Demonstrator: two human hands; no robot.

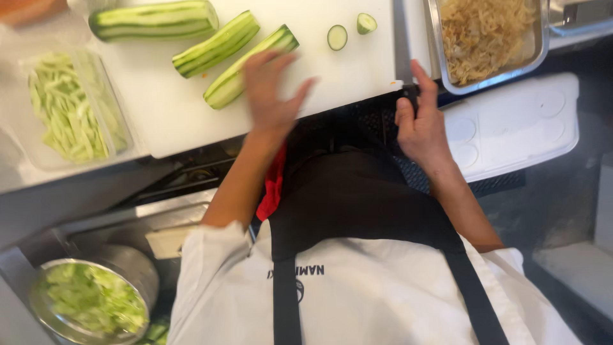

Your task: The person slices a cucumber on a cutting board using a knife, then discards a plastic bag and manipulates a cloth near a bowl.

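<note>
Cucumber prep at the cutting board (191, 112)
Left hand (271, 96) — fingers spread — steadies cucumber (246, 67); right hand (418, 124) grips knife (402, 48), parked aside

There is one view only, from a camera worn on the person's head. It looks steeply down over the person's own chest, so the white jacket and black apron (357, 211) fill the lower middle of the picture. The far edge of the scene lies at the top: the white cutting board (191, 108) on the surface (19, 172) runs along the upper part, cut off by the frame. The camera sits close, with both forearms reaching up from the bottom. To the right the floor (562, 204) shows beside the body, and a pot (128, 262) lies at lower left.
</note>
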